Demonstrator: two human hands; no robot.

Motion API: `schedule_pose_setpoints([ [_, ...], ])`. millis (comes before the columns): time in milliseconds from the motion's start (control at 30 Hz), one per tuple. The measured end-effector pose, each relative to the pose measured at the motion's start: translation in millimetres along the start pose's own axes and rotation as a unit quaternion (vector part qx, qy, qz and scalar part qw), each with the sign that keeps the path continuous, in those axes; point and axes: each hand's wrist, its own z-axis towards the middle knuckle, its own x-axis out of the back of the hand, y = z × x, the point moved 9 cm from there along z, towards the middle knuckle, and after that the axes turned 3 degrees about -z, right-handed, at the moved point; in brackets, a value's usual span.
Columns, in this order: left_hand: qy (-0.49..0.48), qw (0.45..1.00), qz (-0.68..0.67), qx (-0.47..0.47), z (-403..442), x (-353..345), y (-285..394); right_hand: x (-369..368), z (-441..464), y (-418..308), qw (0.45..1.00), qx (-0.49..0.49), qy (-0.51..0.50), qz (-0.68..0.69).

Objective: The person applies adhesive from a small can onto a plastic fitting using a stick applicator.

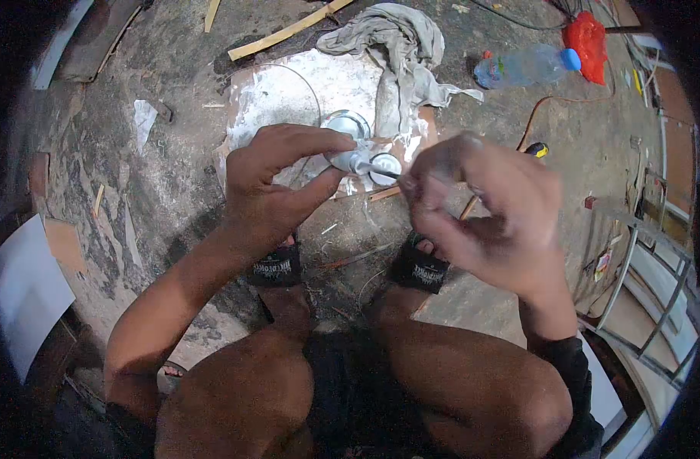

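Note:
My left hand [270,172] pinches a small rounded white piece [341,160] between thumb and fingers. My right hand [484,203], slightly blurred, is closed around a thin dark stick, probably a small paintbrush [382,171]. The brush's whitish end reaches the right side of the white piece. Behind and below the hands stand a round metal-rimmed tin [347,121] and a small round container [386,167] with white in it. Both sit on a board [277,96] smeared with white paint. My fingers partly cover the white piece and the stick.
A crumpled grey rag [396,46] lies on the board's far side. Farther right are a plastic bottle [527,67] with a blue cap and a red plastic bag [587,46]. Wood strips [289,30] lie at the back, and a metal frame [648,298] stands at right.

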Motion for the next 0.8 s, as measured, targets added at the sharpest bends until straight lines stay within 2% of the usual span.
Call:
schedule_pose_setpoints([
  [300,-0.002,0.999,-0.030,0.025,-0.1,-3.1,-7.3,12.4,-8.5,-3.0,0.999,-0.026,0.023,-0.001],
  [533,-0.011,0.999,0.004,-0.034,1.9,-5.0,3.4,-3.0,-2.3,-3.3,0.999,0.028,0.024,-0.022],
  [667,-0.024,0.993,0.029,-0.108,1.5,-4.9,16.1,-17.5,2.2,-4.6,0.999,0.022,-0.024,-0.042],
  [733,-0.025,0.993,0.035,-0.109,1.2,-5.2,16.7,-21.5,3.2,-5.2,0.997,0.012,-0.043,-0.062],
  [800,-0.005,0.998,0.013,-0.059,1.8,-4.2,8.1,-16.2,2.4,-7.1,0.998,0.024,-0.013,-0.060],
])
